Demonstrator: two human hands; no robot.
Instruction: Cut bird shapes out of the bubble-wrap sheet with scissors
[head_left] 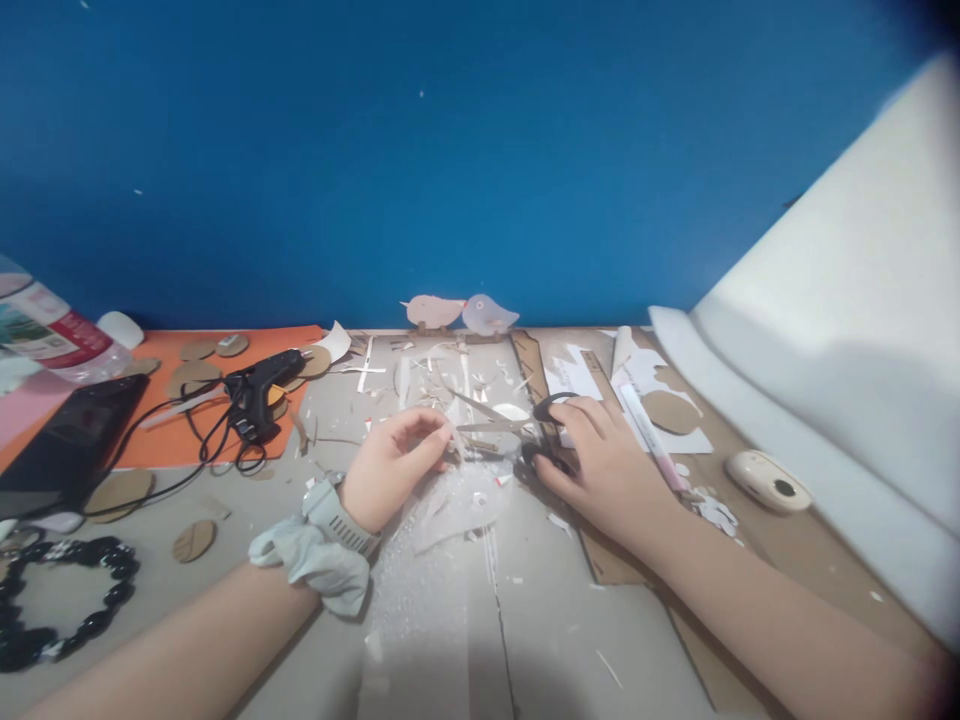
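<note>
At desk centre: scissors [517, 430] low over the litter, blades pointing left, apparently a little apart.
Right hand [600, 460]: clasped on the black scissors loops; through them or just over them, cannot tell. Rests on the cardboard [622, 570], likely for a steady grip.
Left hand [397, 460]: pinched shut, thumb to fingertips, on a pale strip [454, 440] just at the blade tips. Probably held that close to keep the strip taut and within reach of the blades. Too small to make out the strip's shape.
Left wrist: watch [337, 515], with a pale scrunchie [311, 560] pushed back behind it, clear of the fingers.
Scraps [457, 500]: strewn between and beyond both hands, thickest under the blades.
Left side: glue gun [259, 395] parked on an orange sheet [172, 445], well apart from the hands, perhaps to keep its nozzle off the paper. Brown discs [195, 540] scattered about it.
Far left: bottle [45, 335], phone [67, 440], bead bracelet [60, 600], all out of the working patch.
Back edge: two paper birds [459, 312] propped upright against the blue wall [450, 150].
Right side: pen [652, 440] just beside the right hand, close enough to grab; white foam sheet [840, 340] leaning at the edge.
</note>
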